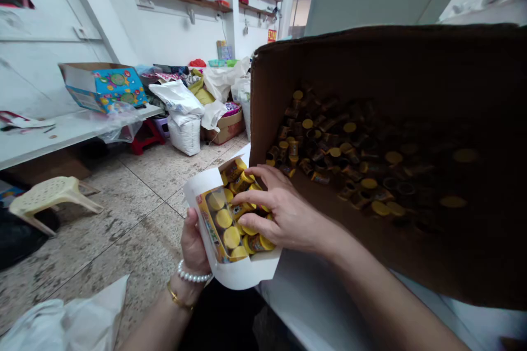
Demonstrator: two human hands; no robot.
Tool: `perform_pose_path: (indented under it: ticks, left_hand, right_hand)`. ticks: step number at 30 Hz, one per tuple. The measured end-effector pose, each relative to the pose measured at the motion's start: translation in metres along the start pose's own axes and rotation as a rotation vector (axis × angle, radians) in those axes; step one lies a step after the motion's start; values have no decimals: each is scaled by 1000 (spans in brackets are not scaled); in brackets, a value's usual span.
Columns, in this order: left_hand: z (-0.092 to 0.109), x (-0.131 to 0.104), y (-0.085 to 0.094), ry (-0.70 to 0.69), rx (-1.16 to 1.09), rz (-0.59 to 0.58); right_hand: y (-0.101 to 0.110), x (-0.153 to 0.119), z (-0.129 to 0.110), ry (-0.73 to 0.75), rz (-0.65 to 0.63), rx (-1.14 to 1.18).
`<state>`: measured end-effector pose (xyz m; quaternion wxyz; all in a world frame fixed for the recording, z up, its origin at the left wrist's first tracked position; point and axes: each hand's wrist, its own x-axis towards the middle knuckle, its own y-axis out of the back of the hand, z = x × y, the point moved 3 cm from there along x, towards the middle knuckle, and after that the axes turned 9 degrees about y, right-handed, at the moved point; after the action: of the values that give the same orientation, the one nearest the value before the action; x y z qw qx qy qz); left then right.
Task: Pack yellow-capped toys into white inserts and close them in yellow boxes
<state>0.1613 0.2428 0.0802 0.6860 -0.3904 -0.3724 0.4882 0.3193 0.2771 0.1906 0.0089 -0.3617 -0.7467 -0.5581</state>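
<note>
My left hand (194, 244) grips the left side of a white and yellow packing box (212, 230) with a clear window, tilted in front of me. Small yellow-lidded tubs (258, 242) fill it, and some yellow lids show through the window. Over the box's open top lies my right hand (274, 205), its fingers spread and touching the tubs; no tub is visibly clasped in it. To the right, a large brown cardboard carton (272, 98) lies with its opening towards me. A dark heap of similar tubs (335, 151) rests inside, its far right lost in shadow.
A white table (24, 148) at the left bears a blue patterned box (119, 88). Below it stands a cream plastic stool (53, 197). White sacks (185, 129) and a smaller carton (228, 127) sit by the wall. A white bag (78, 318) lies at lower left.
</note>
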Motion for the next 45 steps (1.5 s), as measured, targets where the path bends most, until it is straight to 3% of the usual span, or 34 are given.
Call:
perform_pose_path:
  ticks: [6,9,11,14,18,22,25,28,30,34,36,39,45]
  left_hand:
    - [2,-1,3,-17,87,-30]
    - [2,0,3,-15,69,-63]
    - [1,0,0,2,51,-97]
    - [0,0,-4,53,26,-182]
    - [0,0,-3,73,28,-201]
    - [-1,-1,3,98,53,-177]
    - [-1,-1,8,96,38,-129]
    - [-1,0,10,96,26,-103]
    - [-1,0,10,93,20,-108]
    - [-1,0,8,73,22,-87]
    - [-1,0,7,55,32,-61]
    - [-1,0,6,42,47,-26]
    - [-1,1,0,59,40,-77]
  right_hand:
    - [-10,2,-16,-42,26,-212]
    - [-8,5,-13,-17,69,-205]
    - [-1,4,4,-34,174,-157]
    - [9,-6,55,-231,316,-228]
    - [-5,-26,117,-384,229,-331]
    - [-22,-38,140,-410,212,-316]
    - [-19,-39,143,-444,258,-286]
    - [-6,-30,130,-437,347,-226]
    - [5,-21,108,-394,412,-174]
    - [12,-3,40,-91,462,49]
    - [9,1,12,57,385,108]
    - [5,2,-11,159,199,52]
    - [14,-1,-28,95,87,-177]
